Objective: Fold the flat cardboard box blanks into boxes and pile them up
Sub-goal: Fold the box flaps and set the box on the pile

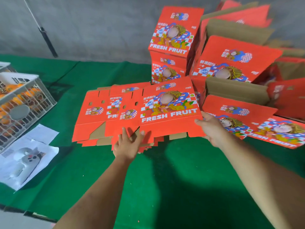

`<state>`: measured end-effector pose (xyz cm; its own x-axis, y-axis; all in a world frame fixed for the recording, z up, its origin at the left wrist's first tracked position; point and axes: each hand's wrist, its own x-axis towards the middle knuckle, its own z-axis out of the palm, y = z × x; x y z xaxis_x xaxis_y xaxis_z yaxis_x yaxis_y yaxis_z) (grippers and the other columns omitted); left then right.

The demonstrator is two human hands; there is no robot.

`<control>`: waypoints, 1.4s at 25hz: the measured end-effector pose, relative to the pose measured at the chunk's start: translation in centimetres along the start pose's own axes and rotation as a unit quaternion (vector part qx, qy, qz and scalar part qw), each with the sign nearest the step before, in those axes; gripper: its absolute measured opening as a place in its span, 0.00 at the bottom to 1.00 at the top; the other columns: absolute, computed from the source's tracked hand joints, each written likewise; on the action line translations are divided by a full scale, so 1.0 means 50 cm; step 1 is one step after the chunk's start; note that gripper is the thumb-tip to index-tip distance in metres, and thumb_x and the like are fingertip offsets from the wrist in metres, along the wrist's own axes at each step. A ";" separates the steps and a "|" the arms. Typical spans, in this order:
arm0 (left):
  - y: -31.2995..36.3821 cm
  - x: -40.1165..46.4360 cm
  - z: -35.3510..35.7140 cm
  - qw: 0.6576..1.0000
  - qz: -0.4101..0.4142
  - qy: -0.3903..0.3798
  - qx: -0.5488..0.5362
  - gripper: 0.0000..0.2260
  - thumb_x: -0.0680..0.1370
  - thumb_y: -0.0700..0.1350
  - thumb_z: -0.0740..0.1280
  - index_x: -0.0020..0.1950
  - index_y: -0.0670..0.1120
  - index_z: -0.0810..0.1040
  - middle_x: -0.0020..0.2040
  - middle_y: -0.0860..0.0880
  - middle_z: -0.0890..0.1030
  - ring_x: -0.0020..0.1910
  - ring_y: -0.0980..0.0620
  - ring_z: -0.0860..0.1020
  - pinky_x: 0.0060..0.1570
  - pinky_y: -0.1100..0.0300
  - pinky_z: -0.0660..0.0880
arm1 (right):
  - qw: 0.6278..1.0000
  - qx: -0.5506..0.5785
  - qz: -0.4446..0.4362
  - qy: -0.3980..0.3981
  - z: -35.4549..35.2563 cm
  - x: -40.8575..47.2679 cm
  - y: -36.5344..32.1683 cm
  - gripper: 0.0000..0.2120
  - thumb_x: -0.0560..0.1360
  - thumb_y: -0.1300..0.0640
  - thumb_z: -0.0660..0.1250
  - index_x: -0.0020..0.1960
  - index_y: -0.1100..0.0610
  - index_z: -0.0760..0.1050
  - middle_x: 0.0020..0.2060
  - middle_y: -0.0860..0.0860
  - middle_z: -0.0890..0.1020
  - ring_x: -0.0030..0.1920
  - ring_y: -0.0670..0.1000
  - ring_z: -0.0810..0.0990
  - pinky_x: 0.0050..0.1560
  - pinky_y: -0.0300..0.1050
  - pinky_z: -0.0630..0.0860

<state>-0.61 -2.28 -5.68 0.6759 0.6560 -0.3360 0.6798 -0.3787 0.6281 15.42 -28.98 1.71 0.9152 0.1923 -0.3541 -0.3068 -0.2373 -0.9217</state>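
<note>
Both hands are on the top blank [168, 106] of a flat stack [92, 119] lying on the green counter [173, 179]. The left hand [127, 144] has its fingers [124, 133] spread flat on the near edge, and the right hand [212, 128] pinches the right corner. Folded boxes [173, 38] are piled right behind, and a crate of oranges [21, 103] sits off left.
</note>
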 end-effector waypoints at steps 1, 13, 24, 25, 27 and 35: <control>0.003 -0.001 0.003 0.999 -0.016 0.019 -0.022 0.53 0.67 0.83 0.51 0.85 0.56 0.46 0.85 0.43 0.51 0.83 0.36 0.51 0.79 0.39 0.47 | 1.000 -0.001 0.002 -0.002 -0.019 -0.012 -0.003 0.15 0.83 0.61 0.65 0.57 0.41 0.81 0.47 0.46 0.88 0.43 0.48 0.87 0.40 0.43 0.81; 0.117 -0.169 0.162 0.759 -0.122 -0.164 -0.619 0.20 0.85 0.59 0.55 0.45 0.50 0.80 0.36 0.47 0.84 0.31 0.48 0.82 0.30 0.62 0.76 | 0.927 -0.350 -0.131 0.042 -0.108 -0.080 -0.030 0.34 0.78 0.38 0.67 0.79 0.49 0.64 0.74 0.55 0.74 0.71 0.58 0.73 0.64 0.50 0.71; 0.182 -0.279 0.224 0.812 -0.105 -0.222 -0.530 0.31 0.79 0.73 0.46 0.56 0.56 0.82 0.47 0.54 0.88 0.45 0.55 0.84 0.58 0.54 0.79 | 0.962 0.116 -0.007 0.247 -0.003 -0.143 0.073 0.51 0.64 0.46 0.81 0.79 0.43 0.54 0.75 0.59 0.60 0.69 0.60 0.73 0.68 0.60 0.75; 0.184 -0.290 0.229 0.809 -0.103 -0.229 -0.531 0.32 0.79 0.73 0.44 0.55 0.56 0.81 0.45 0.54 0.87 0.42 0.55 0.85 0.56 0.54 0.80 | 0.958 0.167 0.011 0.235 0.008 -0.148 0.092 0.44 0.65 0.48 0.80 0.75 0.46 0.62 0.71 0.59 0.68 0.65 0.60 0.77 0.64 0.61 0.78; 0.169 -0.297 0.225 0.831 -0.100 -0.228 -0.497 0.30 0.80 0.72 0.45 0.61 0.58 0.79 0.54 0.58 0.84 0.60 0.55 0.80 0.69 0.51 0.71 | 0.966 0.156 -0.004 0.204 0.007 -0.150 0.107 0.30 0.71 0.53 0.78 0.70 0.46 0.71 0.66 0.59 0.75 0.63 0.60 0.79 0.63 0.62 0.79; 0.173 -0.206 0.125 0.941 0.025 0.030 -0.337 0.20 0.75 0.52 0.70 0.64 0.45 0.79 0.58 0.42 0.80 0.59 0.42 0.77 0.60 0.55 0.73 | 0.955 -0.040 -0.251 0.150 -0.087 -0.162 0.083 0.36 0.79 0.67 0.67 0.81 0.48 0.59 0.72 0.46 0.75 0.68 0.40 0.73 0.66 0.26 0.66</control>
<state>0.08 -16.39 -1.14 0.6712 0.6914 -0.2674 0.2989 0.0776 0.9511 7.86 -35.69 1.43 0.9792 0.0217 0.2019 0.2005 -0.2607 -0.9444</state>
